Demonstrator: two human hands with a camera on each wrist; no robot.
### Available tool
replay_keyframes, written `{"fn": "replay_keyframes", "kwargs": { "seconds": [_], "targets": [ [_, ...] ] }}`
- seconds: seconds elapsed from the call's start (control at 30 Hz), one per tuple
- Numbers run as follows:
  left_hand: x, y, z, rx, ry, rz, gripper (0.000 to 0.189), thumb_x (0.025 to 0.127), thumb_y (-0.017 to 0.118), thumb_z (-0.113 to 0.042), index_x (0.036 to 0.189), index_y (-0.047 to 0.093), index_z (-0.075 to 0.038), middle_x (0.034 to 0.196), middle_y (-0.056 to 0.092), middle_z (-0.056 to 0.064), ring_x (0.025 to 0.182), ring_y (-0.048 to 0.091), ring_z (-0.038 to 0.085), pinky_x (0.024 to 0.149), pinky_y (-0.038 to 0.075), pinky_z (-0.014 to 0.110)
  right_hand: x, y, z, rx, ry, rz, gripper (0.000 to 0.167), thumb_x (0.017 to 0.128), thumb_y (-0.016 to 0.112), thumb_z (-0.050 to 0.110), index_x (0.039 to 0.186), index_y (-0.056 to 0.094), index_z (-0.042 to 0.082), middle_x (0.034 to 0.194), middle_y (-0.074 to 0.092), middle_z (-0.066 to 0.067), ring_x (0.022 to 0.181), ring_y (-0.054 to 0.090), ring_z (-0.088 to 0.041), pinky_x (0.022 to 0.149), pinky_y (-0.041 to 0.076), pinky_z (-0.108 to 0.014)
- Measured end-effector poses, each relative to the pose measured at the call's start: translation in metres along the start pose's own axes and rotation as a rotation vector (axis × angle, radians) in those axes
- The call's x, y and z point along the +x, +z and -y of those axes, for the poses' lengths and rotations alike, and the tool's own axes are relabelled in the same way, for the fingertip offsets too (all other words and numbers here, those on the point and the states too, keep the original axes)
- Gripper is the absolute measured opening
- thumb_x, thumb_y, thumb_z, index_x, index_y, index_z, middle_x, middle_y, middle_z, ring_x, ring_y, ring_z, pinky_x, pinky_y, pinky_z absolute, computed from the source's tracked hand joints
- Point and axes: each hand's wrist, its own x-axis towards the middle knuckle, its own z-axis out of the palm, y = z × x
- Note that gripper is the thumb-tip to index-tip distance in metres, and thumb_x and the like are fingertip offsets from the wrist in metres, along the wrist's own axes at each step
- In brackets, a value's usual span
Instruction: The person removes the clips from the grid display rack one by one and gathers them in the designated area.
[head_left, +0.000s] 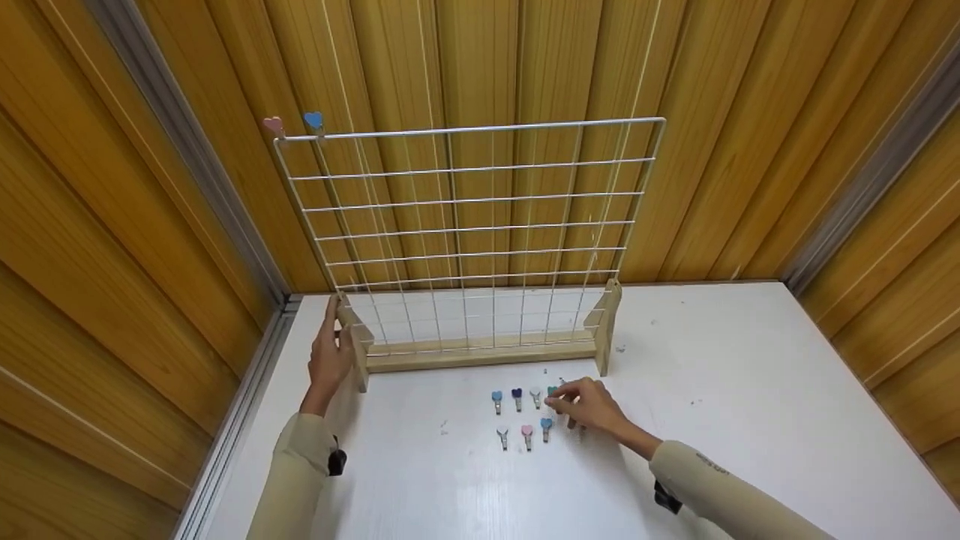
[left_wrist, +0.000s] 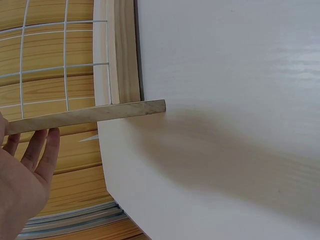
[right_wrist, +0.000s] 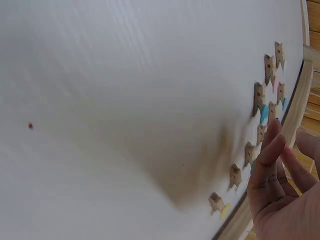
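Observation:
A wire grid stands upright in a wooden base. My left hand rests against the outer side of the base's left end piece, its fingertips touching the wood in the left wrist view. Over the right part of two rows of small heart-topped clips hovers my right hand, thumb and fingers apart. Nearest its fingertips is a green heart clip, partly hidden. Beside it lie a white clip, a dark blue clip and a light blue clip. A yellow clip shows in the right wrist view.
A pink heart clip and a blue heart clip sit on the grid's top left. White, pink and blue clips form the front row. Wood-patterned walls surround the white table.

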Motion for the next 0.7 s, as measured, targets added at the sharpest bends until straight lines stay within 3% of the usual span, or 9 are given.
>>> {"fn": "replay_keyframes", "kwargs": {
  "seconds": [0.2,0.47,0.7],
  "targets": [
    [0.001,0.0,0.001,-0.006,-0.006,0.009,0.062,0.111,0.038,-0.014,0.166,0.011,-0.023,0.168,0.027,0.018,0.129,0.057,0.046,0.089,0.051,0.062,0.015,-0.033,0.028,-0.02,-0.063,0.013,0.022,0.099,0.068,0.02,0.106,0.078,0.002,0.085,0.075,-0.018,0.063,0.071,-0.037,0.047,0.045,-0.019],
    [0.0,-0.003,-0.001,0.002,-0.022,0.036,0.062,0.112,0.037,-0.017,0.167,0.007,-0.025,0.17,0.022,0.015,0.133,0.053,0.046,0.09,0.049,0.063,0.042,-0.06,0.092,-0.105,-0.172,-0.033,0.025,0.099,0.069,0.022,0.11,0.078,0.002,0.089,0.076,-0.016,0.06,0.07,-0.018,0.049,0.045,-0.019],
    [0.0,-0.003,-0.001,-0.007,-0.029,0.049,0.062,0.112,0.036,-0.016,0.166,0.007,-0.025,0.171,0.02,0.014,0.135,0.052,0.046,0.094,0.048,0.065,0.061,-0.071,0.156,-0.096,-0.225,-0.033,0.024,0.1,0.068,0.022,0.112,0.078,0.004,0.096,0.078,-0.015,0.067,0.073,-0.03,0.052,0.046,-0.018]
  ]
}}
